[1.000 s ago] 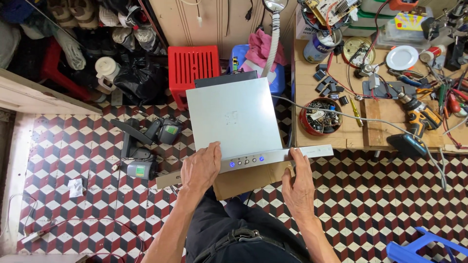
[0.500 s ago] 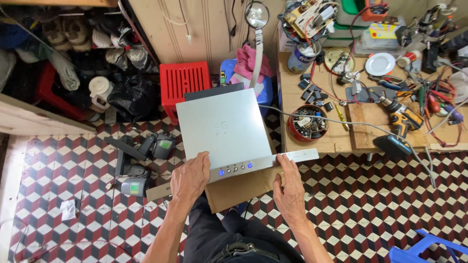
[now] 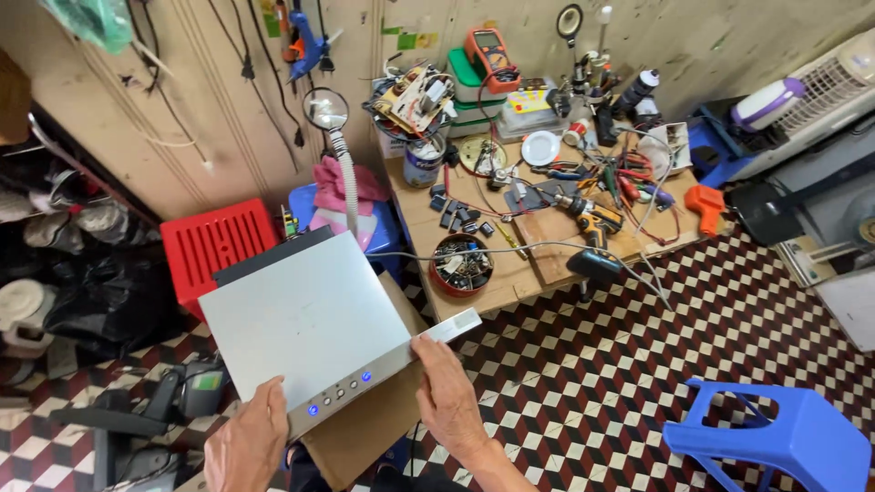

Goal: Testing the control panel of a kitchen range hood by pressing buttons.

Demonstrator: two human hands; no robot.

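The light is bright, soft and even, with only faint shadows under the workbench (image 3: 510, 292) and blue stool (image 3: 793, 437). The silver box (image 3: 305, 319) has a dull sheen without harsh glare. The wide lens bends lines near the edges, and both hands look slightly blurred.

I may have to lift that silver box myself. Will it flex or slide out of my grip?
Probably stiff: the silver box shows a flat, unbent lid. Its smooth top looks slippery, so the left hand and right hand grip its front edge. Likely fairly heavy, since both hands hold it.
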